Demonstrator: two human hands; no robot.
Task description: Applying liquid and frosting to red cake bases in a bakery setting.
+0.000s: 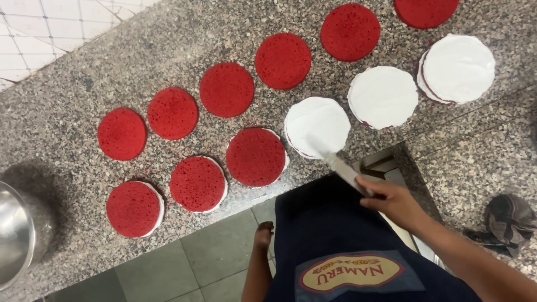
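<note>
Head view: a palette knife (337, 162) is gripped by its handle in the right hand (391, 202), the fingers closed round it, and its cream-coated blade lies flat on the white-frosted red cake round (317, 127) at the near edge of the granite counter (84, 72). The left hand (263, 234) hangs beside the dark apron (335, 235), below the counter edge, nothing held in it; whether it is slack or curled cannot be told.

Two more frosted rounds (382, 97) (456, 68) lie to the right of the one under the blade, each well covered in white. To its left, three rounds (255, 156) (197, 183) (133, 208) are topped by bare red sponge with a white rim showing beneath. Behind them, a row of plain red sponge discs (226, 89) is laid out on the stone. A steel bowl (14, 235) stands at the far left, and a dark cloth (508, 219) lies at the right.

As a judgement, spreading is best done with the blade kept nearly flat and drawn lightly from the middle outward, so that crumbs are not lifted from the sponge into the cream. The layer is best kept even to the rim, matching the two finished rounds. Since the round sits close to the counter edge, pressure toward the body is better avoided; the free hand could be brought up to steady it.
</note>
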